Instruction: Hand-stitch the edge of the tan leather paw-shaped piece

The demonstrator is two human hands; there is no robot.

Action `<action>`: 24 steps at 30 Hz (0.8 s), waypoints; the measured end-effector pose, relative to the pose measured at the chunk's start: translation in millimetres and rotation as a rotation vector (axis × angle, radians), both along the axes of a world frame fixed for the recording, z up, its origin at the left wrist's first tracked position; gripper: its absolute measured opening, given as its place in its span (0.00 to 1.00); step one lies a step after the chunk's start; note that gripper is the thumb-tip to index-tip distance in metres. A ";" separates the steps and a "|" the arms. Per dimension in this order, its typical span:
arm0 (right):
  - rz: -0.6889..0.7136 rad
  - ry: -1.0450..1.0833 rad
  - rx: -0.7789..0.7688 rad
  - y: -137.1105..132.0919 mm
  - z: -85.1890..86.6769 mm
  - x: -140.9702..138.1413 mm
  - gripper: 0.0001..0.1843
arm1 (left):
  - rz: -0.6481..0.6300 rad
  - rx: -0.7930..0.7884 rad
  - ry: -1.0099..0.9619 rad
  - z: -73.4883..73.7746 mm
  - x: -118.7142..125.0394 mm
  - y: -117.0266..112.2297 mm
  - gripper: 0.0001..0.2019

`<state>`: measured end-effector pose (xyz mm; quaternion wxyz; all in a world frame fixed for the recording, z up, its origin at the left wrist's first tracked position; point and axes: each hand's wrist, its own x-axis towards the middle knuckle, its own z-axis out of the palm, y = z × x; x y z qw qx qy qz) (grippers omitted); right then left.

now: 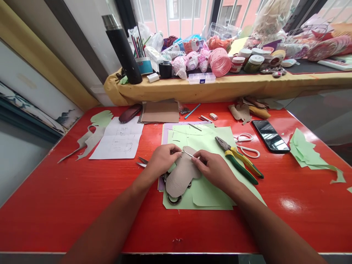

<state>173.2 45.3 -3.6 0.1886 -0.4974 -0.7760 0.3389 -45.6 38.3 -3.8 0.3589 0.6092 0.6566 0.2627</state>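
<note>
A beige leather cutout [178, 179] with rounded lobes lies over green paper sheets [214, 192]. Above it, my right hand [214, 169] pinches a thin silvery rod [188, 154] between thumb and fingers, angled toward the left. My left hand [164, 158] is closed at the cutout's upper left edge, its thumb and index finger meeting by the rod's far end. What sits in that pinch is too small to make out. Partly under the cutout lie dark-handled scissors [174, 200], their blades showing left of my left wrist.
Pliers [239, 161], white-handled scissors [249, 150] and a phone [271, 136] lie to the right, with green paper scraps [309, 152] beyond. At left are a drawn-on white sheet [118, 141] and a dark glasses case [130, 113]. A cluttered windowsill [165, 87] borders the back.
</note>
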 end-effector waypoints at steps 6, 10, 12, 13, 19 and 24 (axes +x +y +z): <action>0.006 -0.013 -0.015 -0.3 2.2 0.6 0.14 | 0.008 0.041 0.044 2.6 -0.4 -0.7 0.07; 0.009 -0.002 -0.011 -2.5 3.7 -0.6 0.13 | -0.003 0.053 0.034 2.9 0.6 -1.9 0.08; 0.011 0.008 -0.004 -3.8 4.4 -1.6 0.13 | -0.002 0.040 0.018 3.4 1.1 -2.3 0.08; 0.012 0.012 -0.002 -4.2 4.7 -2.1 0.13 | -0.002 0.033 0.013 3.9 1.3 -2.4 0.08; 0.016 0.002 -0.014 -4.1 4.9 -4.0 0.14 | -0.006 0.015 0.002 5.9 0.4 -1.5 0.09; 0.011 -0.013 -0.011 -3.3 3.4 -4.8 0.14 | -0.005 -0.002 -0.024 7.2 0.5 -1.2 0.08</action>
